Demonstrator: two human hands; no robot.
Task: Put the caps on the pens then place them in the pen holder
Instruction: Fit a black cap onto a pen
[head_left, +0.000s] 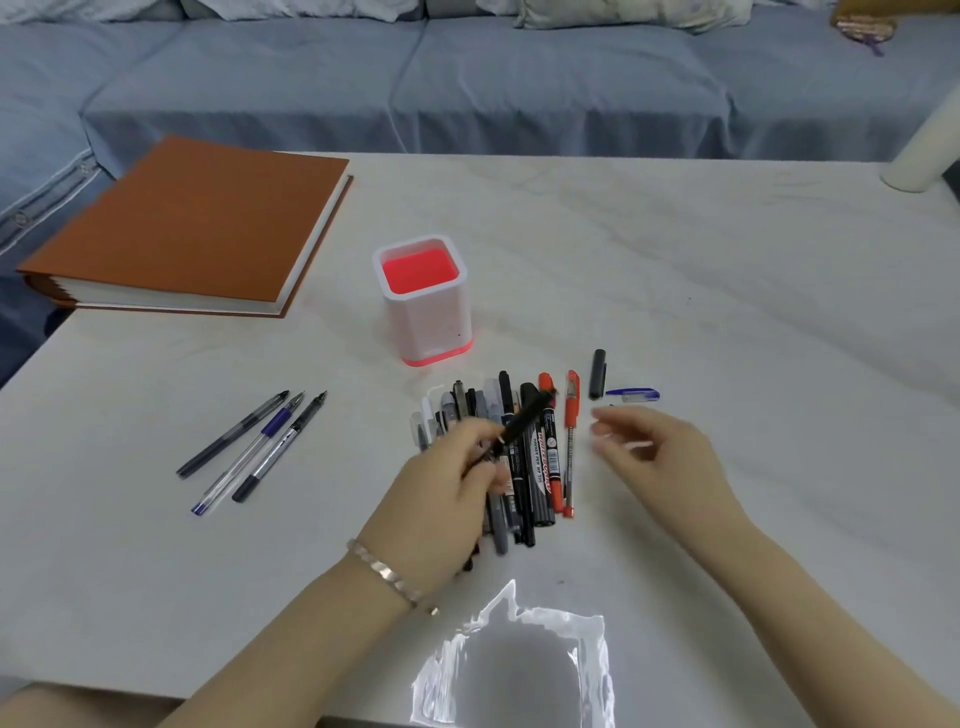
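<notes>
My left hand (447, 493) pinches a black pen (514, 426) above the pen pile (519, 467), near the empty pen holder (423, 299). My right hand (654, 452) is loosely open and blurred, by the black cap (597, 374). I risk grabbing a mismatched cap.

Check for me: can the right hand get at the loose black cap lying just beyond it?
Probably yes. The right hand is empty, fingers loosely open, and only bare table lies between it and the black cap. The blue cap sits close beside it, so a careless reach could nudge that.
</notes>
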